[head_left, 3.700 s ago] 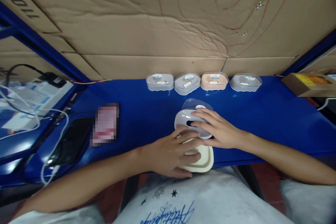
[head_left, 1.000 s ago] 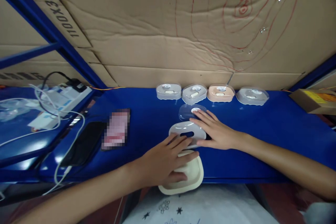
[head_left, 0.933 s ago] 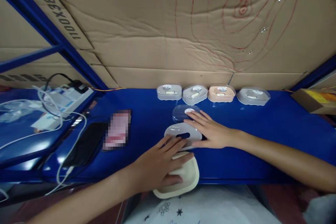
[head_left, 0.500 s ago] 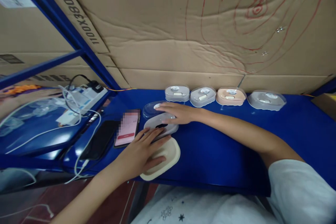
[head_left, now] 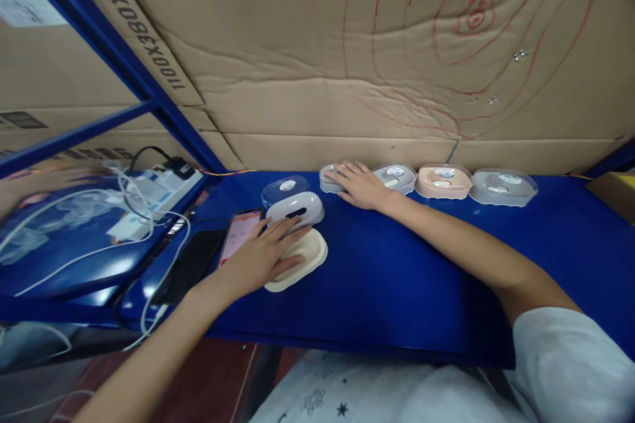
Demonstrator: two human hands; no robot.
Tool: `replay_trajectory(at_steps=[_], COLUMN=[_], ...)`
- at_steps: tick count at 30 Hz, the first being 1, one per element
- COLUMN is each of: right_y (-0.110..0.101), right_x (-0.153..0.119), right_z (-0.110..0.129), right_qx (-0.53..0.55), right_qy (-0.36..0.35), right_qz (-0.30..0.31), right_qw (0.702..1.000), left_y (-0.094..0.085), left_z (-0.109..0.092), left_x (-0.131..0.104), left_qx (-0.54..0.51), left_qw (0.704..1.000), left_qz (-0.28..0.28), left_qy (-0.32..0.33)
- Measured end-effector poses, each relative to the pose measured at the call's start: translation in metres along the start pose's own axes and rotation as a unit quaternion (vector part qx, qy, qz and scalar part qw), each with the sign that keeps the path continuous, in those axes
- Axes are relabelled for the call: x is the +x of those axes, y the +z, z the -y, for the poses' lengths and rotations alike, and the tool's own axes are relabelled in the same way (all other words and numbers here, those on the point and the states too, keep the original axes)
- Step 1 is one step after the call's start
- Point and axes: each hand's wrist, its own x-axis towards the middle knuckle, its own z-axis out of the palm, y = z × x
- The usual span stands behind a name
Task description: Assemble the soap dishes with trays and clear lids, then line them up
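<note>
My left hand [head_left: 268, 248] lies with fingers spread on a cream oval tray [head_left: 313, 252], its fingertips reaching a pale grey oval cover [head_left: 307, 206] with a dark slot. Behind the cover sits a clear oval lid [head_left: 272, 193] bearing a white label. My right hand [head_left: 364, 185] rests, fingers stretched out, over the leftmost grey oval box [head_left: 328, 180] of a row by the cardboard wall, hiding much of it. To its right stand another grey box [head_left: 404, 178], a peach box [head_left: 443, 184] and a further grey box [head_left: 503, 188], with clear covers and labels.
Left of the parts lie a lit phone [head_left: 241, 231] and a dark phone [head_left: 193, 264]. White cables cross a power strip [head_left: 169, 192]. Another person's blurred hand [head_left: 44, 178] is at far left. A cardboard wall [head_left: 297, 66] backs the blue table [head_left: 397, 277].
My right hand has left the grey cover and clear lid and gone right to the row. Cream tray, cover and lid have slid back under my left hand. The row's left boxes have shifted right.
</note>
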Motion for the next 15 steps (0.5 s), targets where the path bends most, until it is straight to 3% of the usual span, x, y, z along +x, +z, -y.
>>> replay_trajectory(at_steps=[10,13,15], right_y=[-0.004,-0.005,-0.005], right_x=[-0.012,-0.022,-0.033], right_z=[0.004,0.029,0.056], right_qx=[-0.003,0.007,0.023], right_qy=[0.011,-0.016,-0.083], right_qz=[-0.007,-0.036,-0.061], right_qw=[1.000,0.999,0.994], left_y=[-0.022,-0.030,-0.029], left_z=[0.032,0.048,0.064], left_x=[0.028,0.044,0.057], left_qx=[-0.144,-0.169,-0.152], left_qw=[0.989,0.984,0.980], left_qz=[0.033,-0.038,-0.084], left_qy=[-0.020,-0.049,-0.091])
